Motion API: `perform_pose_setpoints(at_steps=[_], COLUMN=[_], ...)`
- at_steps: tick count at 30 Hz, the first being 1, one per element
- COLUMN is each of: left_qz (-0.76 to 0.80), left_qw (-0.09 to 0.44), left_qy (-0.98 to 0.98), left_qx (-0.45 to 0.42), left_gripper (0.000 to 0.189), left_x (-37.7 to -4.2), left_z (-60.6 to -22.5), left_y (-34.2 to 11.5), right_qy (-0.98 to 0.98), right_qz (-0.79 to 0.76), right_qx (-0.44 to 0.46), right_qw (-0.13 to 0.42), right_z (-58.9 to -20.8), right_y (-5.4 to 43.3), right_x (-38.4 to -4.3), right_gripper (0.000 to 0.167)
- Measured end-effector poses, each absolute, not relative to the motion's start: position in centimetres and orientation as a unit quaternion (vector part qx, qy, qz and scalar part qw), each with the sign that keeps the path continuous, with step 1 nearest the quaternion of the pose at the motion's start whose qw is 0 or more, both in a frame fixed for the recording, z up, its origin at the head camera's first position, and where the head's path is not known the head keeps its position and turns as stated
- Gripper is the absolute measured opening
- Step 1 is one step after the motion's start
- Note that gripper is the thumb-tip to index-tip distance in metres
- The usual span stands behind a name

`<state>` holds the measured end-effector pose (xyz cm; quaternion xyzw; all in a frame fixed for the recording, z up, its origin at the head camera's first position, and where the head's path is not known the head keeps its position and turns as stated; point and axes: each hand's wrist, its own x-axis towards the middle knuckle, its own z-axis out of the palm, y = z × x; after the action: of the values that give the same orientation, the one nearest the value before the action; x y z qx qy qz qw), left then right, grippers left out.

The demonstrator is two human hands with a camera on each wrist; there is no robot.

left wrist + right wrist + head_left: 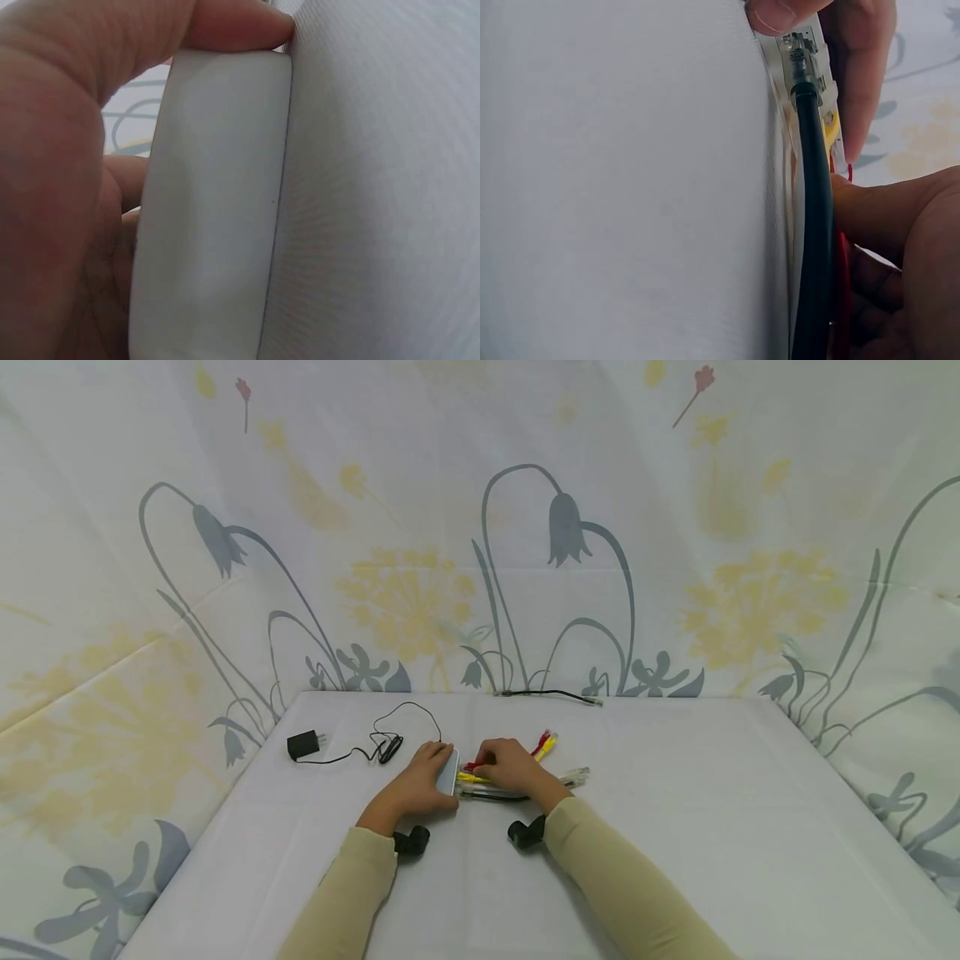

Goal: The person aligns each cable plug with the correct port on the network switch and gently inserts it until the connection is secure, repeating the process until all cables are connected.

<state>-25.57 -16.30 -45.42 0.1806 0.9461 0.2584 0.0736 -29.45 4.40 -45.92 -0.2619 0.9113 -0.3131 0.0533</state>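
Note:
A small white box with a row of network ports, which looks like a network switch (447, 772), lies on the table. My left hand (416, 787) grips it from the left, thumb at the near end and fingers at the far end. My right hand (513, 767) pinches a red network cable (841, 292) close to the port side. Below it, a black network cable (815, 210) has its clear plug (801, 64) at a port. A yellow network cable (549, 747) and pale cables (576, 778) also run right from the box. My fingers hide the red plug's end.
Left of the box lies a black power adapter (303, 744), its thin cord (386, 748) coiled and leading to the box. Another short black cable (551, 692) lies along the table's back edge, by the patterned cloth wall (420, 527). White cloth covers the table (712, 810).

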Motion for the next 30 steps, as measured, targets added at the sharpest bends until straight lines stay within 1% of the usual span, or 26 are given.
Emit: perform_pose_setpoints(at_steps=[10, 30], left_qz=[0.261, 0.266], left_qw=[0.078, 0.071], left_qy=[0.945, 0.943], left_qx=[0.179, 0.185], left_gripper=[0.094, 0.095], left_x=[-25.33, -25.37], left_z=[-45.0, -45.24], left_y=[-16.24, -16.33], right_qy=[0.919, 0.918], right_qz=[-0.307, -0.318], right_qx=[-0.243, -0.231], right_qw=[0.042, 0.057], right_z=[-45.88, -45.61], right_y=[3.9, 4.01], right_x=[-29.04, -28.73], right_gripper=[0.007, 0.009])
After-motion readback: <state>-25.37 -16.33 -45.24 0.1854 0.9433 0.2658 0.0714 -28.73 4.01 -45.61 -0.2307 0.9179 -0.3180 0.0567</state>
